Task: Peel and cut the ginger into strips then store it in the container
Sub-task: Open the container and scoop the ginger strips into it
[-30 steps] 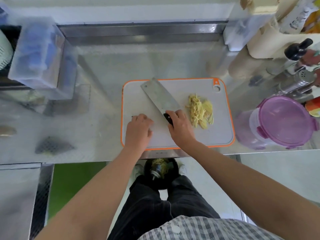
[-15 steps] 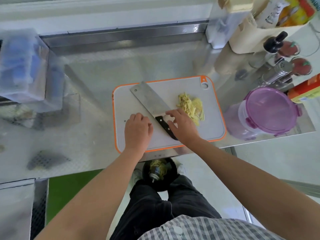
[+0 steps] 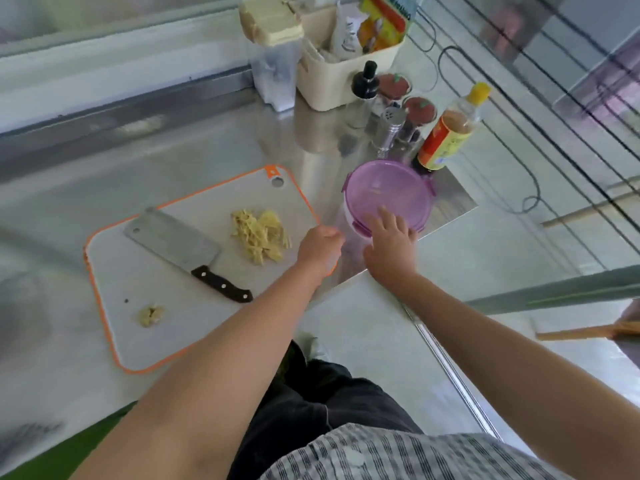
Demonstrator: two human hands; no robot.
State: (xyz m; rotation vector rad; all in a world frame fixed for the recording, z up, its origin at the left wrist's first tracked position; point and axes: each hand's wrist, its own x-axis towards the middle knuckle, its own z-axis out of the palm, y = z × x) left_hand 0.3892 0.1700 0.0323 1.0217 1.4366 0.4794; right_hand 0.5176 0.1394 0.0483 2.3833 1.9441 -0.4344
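A pile of pale yellow ginger strips point(image 3: 260, 240) lies on the white, orange-rimmed cutting board point(image 3: 145, 282). The cleaver point(image 3: 183, 251) rests flat on the board, nobody holding it. A small ginger scrap point(image 3: 151, 316) sits near the board's front left. The round container with its purple lid point(image 3: 384, 192) stands right of the board. My right hand point(image 3: 389, 245) is spread, fingertips on the lid's near edge. My left hand point(image 3: 320, 249) is curled at the container's left side, over the board's right edge; its fingers are hidden.
Behind the container stand a sauce bottle point(image 3: 450, 129), shakers and small jars point(image 3: 391, 123), a cream basket point(image 3: 346, 74) of packets and a clear tub point(image 3: 273, 64). The steel counter point(image 3: 173, 157) ends just right of the container. Cables point(image 3: 519, 168) lie beyond.
My right hand let go of the cleaver, which now lies on the board. Both hands moved right to the purple-lidded container, and the camera swung right.
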